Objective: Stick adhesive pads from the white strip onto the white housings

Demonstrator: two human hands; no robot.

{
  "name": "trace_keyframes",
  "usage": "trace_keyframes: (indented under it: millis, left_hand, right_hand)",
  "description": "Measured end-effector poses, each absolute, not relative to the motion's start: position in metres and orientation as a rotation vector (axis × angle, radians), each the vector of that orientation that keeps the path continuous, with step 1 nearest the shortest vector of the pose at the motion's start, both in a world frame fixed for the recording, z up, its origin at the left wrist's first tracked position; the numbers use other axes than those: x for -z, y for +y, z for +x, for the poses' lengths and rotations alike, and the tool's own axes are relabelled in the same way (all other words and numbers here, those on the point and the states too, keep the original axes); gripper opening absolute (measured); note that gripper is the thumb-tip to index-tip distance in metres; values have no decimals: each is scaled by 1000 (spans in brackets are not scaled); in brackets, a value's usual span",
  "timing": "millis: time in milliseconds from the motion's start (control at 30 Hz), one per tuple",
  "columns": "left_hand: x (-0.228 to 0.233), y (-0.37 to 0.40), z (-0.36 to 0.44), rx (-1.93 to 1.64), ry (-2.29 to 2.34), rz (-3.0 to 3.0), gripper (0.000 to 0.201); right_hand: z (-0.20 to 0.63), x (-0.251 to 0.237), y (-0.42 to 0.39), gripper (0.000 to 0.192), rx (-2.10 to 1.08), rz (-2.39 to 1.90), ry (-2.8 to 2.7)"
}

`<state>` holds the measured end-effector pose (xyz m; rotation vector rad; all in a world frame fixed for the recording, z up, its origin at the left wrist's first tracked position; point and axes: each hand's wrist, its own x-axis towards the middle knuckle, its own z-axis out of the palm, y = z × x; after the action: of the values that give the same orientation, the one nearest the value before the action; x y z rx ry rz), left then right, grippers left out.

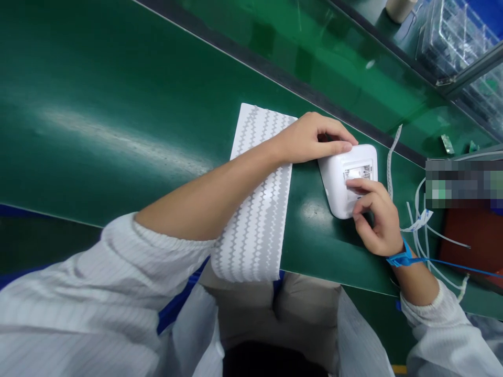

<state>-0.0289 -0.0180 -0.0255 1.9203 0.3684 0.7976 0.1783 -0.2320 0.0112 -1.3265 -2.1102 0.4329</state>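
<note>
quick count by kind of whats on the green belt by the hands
white rounded plastic housing, under left hand and right hand: 1
white sheet with grey zigzag strips: 1
loose white zigzag strip: 1
blue wrist strap: 1
total: 4

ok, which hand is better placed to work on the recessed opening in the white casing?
Right hand, probably. Its fingertips already rest at the recessed opening of the white casing. The left hand lies over the casing's far edge, seemingly steadying it on the green mat.
</note>
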Motion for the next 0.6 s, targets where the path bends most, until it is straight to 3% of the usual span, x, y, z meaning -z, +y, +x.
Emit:
trace_keyframes:
  millis: [133,300,367,600]
  left_hand:
    - [27,-17,-29,-799,373,1928,26]
    - [26,-17,-28,-795,360,1923,26]
    - [26,-17,-27,-793,350,1911,26]
    - [25,-16,-21,-774,330,1847,24]
  right_hand:
    - [178,-11,-231,30,-415,-1306,-2185]
    - [180,-14,-228,69,-375,-1304,-2341]
    - [182,-13,-227,76,-370,-1308,-2348]
    - [158,-7,-241,65,-55,-1207,-2056]
